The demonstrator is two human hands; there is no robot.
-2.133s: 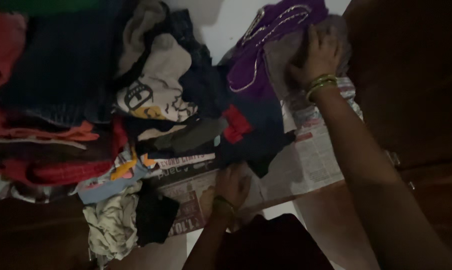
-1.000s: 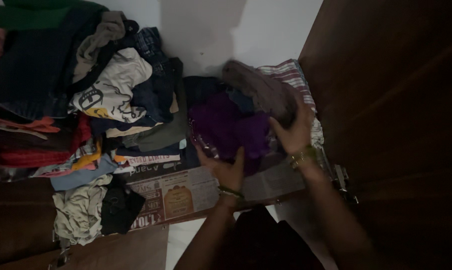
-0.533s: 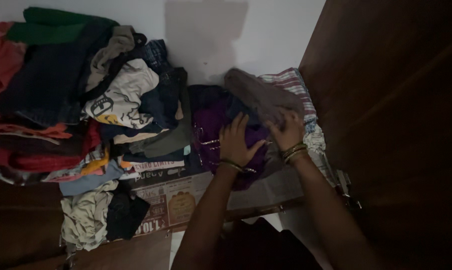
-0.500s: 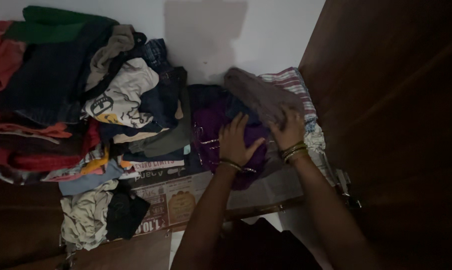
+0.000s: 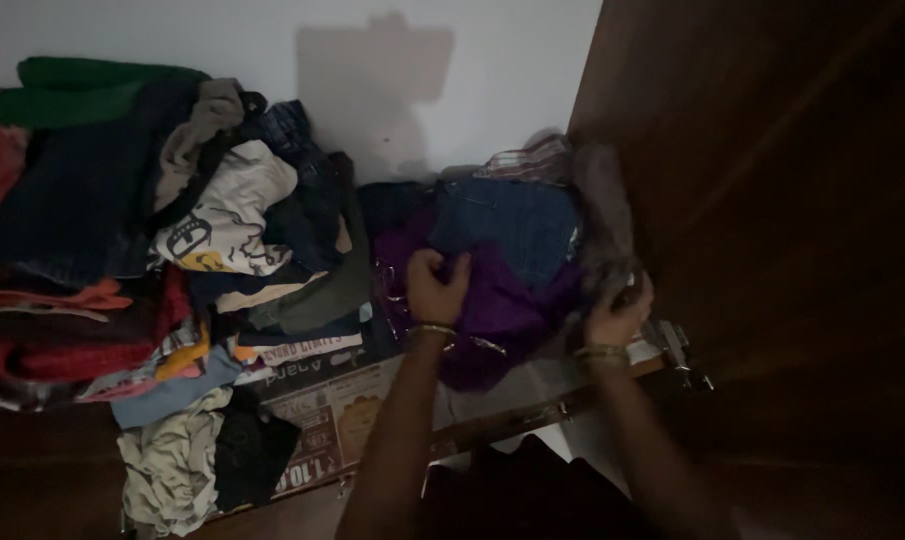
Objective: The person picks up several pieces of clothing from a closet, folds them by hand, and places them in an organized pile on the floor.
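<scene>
A small stack of folded clothes sits on a newspaper-lined shelf: a purple garment (image 5: 507,300) at the bottom front, a dark blue denim piece (image 5: 512,225) above it, a grey cloth (image 5: 602,215) and a striped cloth (image 5: 532,160) at the right and back. My left hand (image 5: 435,283) is closed on the purple garment's left edge. Gripping the stack's right side, at the grey cloth near the wooden wall, is my right hand (image 5: 619,310). Both wrists wear bangles.
A big untidy heap of clothes (image 5: 172,230) fills the shelf's left half, with pieces hanging over the front edge (image 5: 182,460). Newspaper (image 5: 342,400) covers the shelf. A dark wooden panel (image 5: 772,200) with a metal hinge (image 5: 672,340) stands at the right. The white back wall (image 5: 372,80) is behind.
Both hands shifted from pressing flat on top of the purple garment to gripping the stack's sides. The grey and striped cloths have been pushed up toward the right wall, uncovering the blue denim piece.
</scene>
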